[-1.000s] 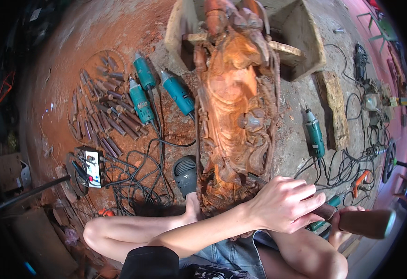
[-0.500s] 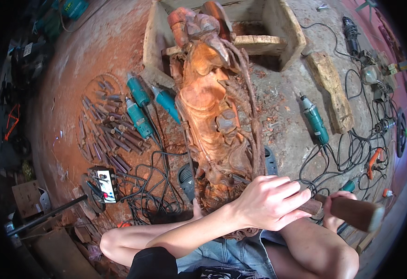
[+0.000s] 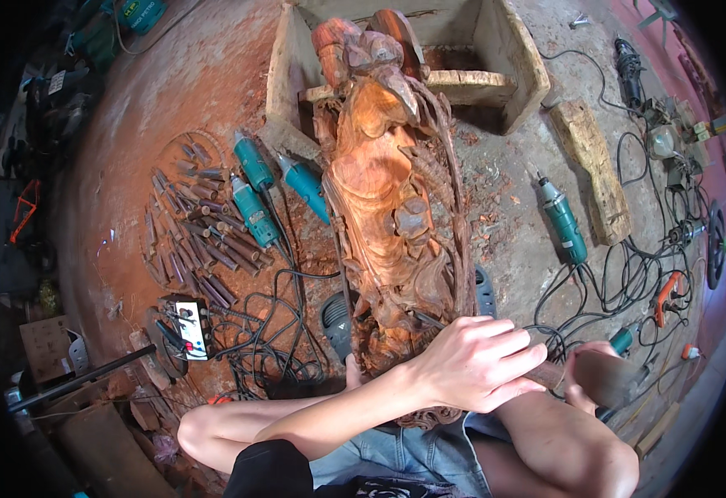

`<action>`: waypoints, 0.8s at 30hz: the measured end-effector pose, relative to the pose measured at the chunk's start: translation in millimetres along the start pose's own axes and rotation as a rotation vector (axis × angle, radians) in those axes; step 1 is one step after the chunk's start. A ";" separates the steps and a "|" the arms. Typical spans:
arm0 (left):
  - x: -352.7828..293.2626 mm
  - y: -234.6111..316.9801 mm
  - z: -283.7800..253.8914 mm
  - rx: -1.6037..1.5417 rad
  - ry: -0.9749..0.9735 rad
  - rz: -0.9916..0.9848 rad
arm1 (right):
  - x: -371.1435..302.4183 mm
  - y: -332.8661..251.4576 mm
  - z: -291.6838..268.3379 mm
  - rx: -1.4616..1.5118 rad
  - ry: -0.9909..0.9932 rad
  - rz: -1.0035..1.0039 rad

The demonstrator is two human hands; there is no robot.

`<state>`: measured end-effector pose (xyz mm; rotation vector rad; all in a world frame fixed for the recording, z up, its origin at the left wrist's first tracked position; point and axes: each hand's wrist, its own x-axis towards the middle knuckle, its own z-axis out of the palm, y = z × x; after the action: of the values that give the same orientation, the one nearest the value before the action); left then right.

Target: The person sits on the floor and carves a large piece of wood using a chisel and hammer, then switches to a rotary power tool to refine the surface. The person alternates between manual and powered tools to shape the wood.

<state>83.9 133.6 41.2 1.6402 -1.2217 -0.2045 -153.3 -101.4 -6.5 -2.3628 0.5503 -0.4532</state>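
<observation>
A reddish-brown carved wooden figure (image 3: 371,187) lies lengthwise in front of me, its near end between my legs. My left hand (image 3: 481,365) reaches across that near end, closed around a chisel (image 3: 552,376) whose wooden handle pokes out to the right; its blade is hidden. Just right of the handle, my right hand (image 3: 579,383) grips a wooden mallet (image 3: 610,378), smeared by motion. The mallet's head is close to the chisel's butt; whether they touch I cannot tell.
A wooden box frame (image 3: 529,70) backs the carving's far end. Teal power grinders (image 3: 564,222) lie on both sides, with tangled black cords (image 3: 276,332). Several chisels (image 3: 201,224) are heaped at left. A rough wood block (image 3: 591,166) rests at right.
The mallet has swung left and its head has turned, closer to the chisel's handle. My left hand stays nearly in place. The whole view has shifted slightly.
</observation>
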 end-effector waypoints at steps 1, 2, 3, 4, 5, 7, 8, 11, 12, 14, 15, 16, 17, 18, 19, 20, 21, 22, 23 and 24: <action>-0.5 -0.3 -0.8 0.011 -0.016 -0.021 | -5.7 4.2 5.9 0.061 0.041 0.026; -0.7 -0.4 -0.5 0.013 -0.023 -0.003 | -13.3 6.2 9.4 0.114 0.088 0.054; 0.6 -1.0 0.1 0.014 -0.031 0.014 | -16.3 10.6 14.1 0.168 0.143 0.070; 0.7 -1.1 0.5 0.016 -0.039 0.032 | -21.5 19.6 16.0 0.164 0.184 0.098; 0.9 -1.5 0.3 0.020 -0.027 0.027 | -18.1 21.3 15.5 0.154 0.163 0.070; 0.7 -1.9 0.0 0.029 -0.003 0.019 | -16.4 20.3 16.5 0.138 0.055 -0.021; 0.2 -2.3 -0.3 0.033 0.000 0.017 | -20.9 18.1 17.9 0.140 0.007 -0.039; 1.6 -3.6 -1.7 0.045 -0.007 0.001 | -23.5 20.9 21.4 0.164 -0.028 -0.038; 2.9 -3.5 -2.7 0.049 -0.018 -0.012 | -24.7 22.6 22.1 0.174 -0.023 -0.025; 5.8 -1.3 -5.6 0.044 -0.002 -0.033 | -25.5 23.2 24.2 0.197 -0.015 0.002; 8.0 0.7 -7.7 0.050 0.018 -0.014 | -25.0 21.9 25.3 0.209 -0.012 0.015; 10.6 2.9 -10.1 0.055 0.038 0.004 | -24.5 19.4 24.6 0.334 0.004 0.141; 11.7 3.8 -11.2 0.053 0.061 0.021 | -23.7 12.9 23.6 0.456 0.035 0.271; 6.3 8.9 -11.5 0.390 -0.040 0.179 | -23.8 13.9 20.6 0.420 0.033 0.308; 4.2 14.7 -6.5 0.274 -0.037 0.171 | -23.9 15.6 17.7 0.383 0.031 0.344; 8.2 18.0 -7.7 0.229 -0.009 0.167 | -21.8 16.9 15.8 0.351 0.026 0.376; 13.0 21.0 -9.7 0.183 0.020 0.165 | -19.4 17.2 13.9 0.319 0.021 0.408; 17.2 22.3 -12.9 0.049 0.026 0.073 | -17.4 16.9 11.7 0.287 0.017 0.439; 13.7 19.1 -10.6 0.022 0.010 0.050 | -16.9 15.1 7.7 0.262 0.037 0.423; 6.9 13.7 -6.1 -0.005 -0.007 0.027 | -16.4 11.0 1.9 0.237 0.058 0.405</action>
<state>82.7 132.7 57.6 1.6192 -1.2470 -0.1960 -169.3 -100.0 -18.1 -1.9537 0.9250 -0.3765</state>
